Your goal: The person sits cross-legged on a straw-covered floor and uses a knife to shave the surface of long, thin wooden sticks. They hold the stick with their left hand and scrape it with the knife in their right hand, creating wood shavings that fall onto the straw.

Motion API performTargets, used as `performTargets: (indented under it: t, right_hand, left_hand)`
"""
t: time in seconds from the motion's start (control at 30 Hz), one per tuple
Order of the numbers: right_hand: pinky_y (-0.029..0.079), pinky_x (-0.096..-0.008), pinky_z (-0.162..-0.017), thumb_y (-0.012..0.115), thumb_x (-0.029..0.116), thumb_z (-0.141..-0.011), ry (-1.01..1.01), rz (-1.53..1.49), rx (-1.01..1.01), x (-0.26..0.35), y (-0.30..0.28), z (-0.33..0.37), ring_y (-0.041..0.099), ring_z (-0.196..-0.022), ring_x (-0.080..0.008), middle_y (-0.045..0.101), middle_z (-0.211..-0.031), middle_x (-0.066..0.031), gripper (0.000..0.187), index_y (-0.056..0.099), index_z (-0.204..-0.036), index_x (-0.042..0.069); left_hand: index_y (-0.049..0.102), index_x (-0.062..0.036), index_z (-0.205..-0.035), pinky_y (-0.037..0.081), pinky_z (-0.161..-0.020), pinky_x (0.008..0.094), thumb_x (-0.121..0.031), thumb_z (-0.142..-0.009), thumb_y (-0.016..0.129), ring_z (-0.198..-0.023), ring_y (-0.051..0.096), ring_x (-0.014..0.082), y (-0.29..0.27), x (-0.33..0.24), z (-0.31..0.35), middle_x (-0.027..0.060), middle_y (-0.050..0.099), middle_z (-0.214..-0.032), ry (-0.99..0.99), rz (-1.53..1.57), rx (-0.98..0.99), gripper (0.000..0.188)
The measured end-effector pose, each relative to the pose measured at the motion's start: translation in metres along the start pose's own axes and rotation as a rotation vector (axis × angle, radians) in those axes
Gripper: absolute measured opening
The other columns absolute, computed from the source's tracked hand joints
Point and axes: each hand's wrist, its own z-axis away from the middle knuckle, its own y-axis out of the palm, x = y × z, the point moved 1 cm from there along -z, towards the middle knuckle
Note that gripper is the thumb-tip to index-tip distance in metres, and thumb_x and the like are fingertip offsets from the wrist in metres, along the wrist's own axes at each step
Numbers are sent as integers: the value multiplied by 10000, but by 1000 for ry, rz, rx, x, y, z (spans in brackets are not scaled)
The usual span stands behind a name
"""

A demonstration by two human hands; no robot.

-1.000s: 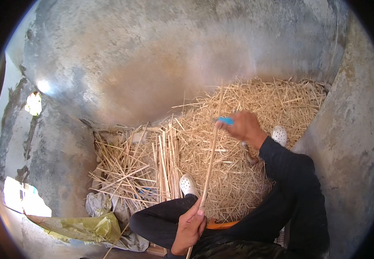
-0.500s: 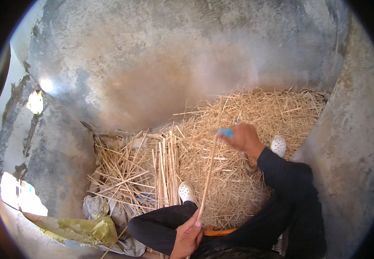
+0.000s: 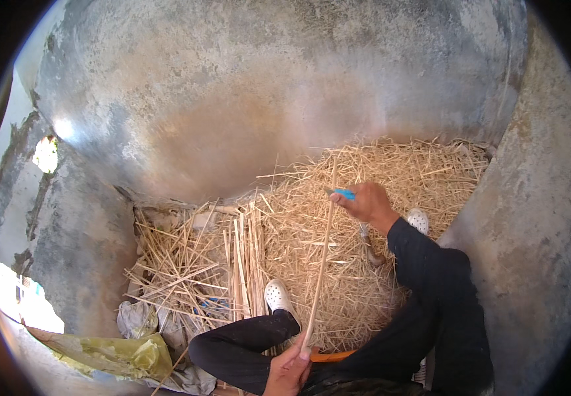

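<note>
Stick (image 3: 320, 264): one long, thin, pale straw-coloured stalk, straight, running from the lower middle of the view up and slightly right across the straw heap. Its lower end is pinched in the left hand (image 3: 290, 369), fingers closed round it near the person's lap; its upper part is met by the right hand (image 3: 366, 201), which is closed on a small tool with a blue handle (image 3: 343, 193) laid against the stalk.

Change: over the last second the right hand has moved a little up and left along the stalk, blade kept against it, while the left hand has stayed low at the bottom end. Judged from this, the stroke along the stalk is nearing its far end, and the stalk is being scraped or split lengthwise.

Appearance of the stalk: smooth, even in width, cleaner and straighter than the loose litter beneath it; whether it is already slit cannot be told.

Surroundings:
- Straw heap (image 3: 378, 264), tangled, golden, under both hands.
- Bundle of straighter stalks (image 3: 242, 264), laid side by side just left of the heap.
- Two white shoes, one (image 3: 276, 296) beside the bundle, the other (image 3: 418, 220) near the right forearm.
- Dark trousers and sleeve (image 3: 430, 310).
- Crumpled yellowish plastic sheet (image 3: 124, 353), lower left.
- Grey concrete wall (image 3: 265, 99), curved, stained, behind everything.
</note>
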Motion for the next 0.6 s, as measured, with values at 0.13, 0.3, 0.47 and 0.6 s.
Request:
performTargets:
  t: [0.13,0.3,0.47,0.6]
  right_hand:
    - [367,-376,-387,324,825,-786,-12,90,-33,-19,0,-7,475,-393,-213,450,-436,-71,837,525,-503,64]
    - [340,-376,-399,339,820,-788,325,101,-137,-80,-7,-30,444,-400,-191,412,-434,-37,826,492,-489,65]
    - [323,-350,-408,377,784,-811,551,18,-157,-113,-41,-33,410,-398,-163,382,-430,-24,803,472,-478,60]
    - [337,-366,-433,358,759,-839,264,-84,100,-24,-36,-13,427,-437,-166,425,-471,-29,778,491,-498,73]
  left_hand:
    - [408,15,-1370,231,-419,204,-260,-964,488,-423,302,40,-4,6,-5,-69,349,-528,28,-90,48,498]
    - [437,-9,-1365,184,-429,196,-307,-956,509,-472,266,11,-5,-1,-3,-102,328,-556,9,-121,140,512]
    - [426,7,-1363,229,-419,202,-260,-942,522,-421,284,28,-16,2,9,-85,346,-527,-87,71,25,508]
    - [374,25,-1374,292,-417,219,-255,-964,452,-345,304,71,-17,-2,-18,-49,336,-466,-29,257,50,502]
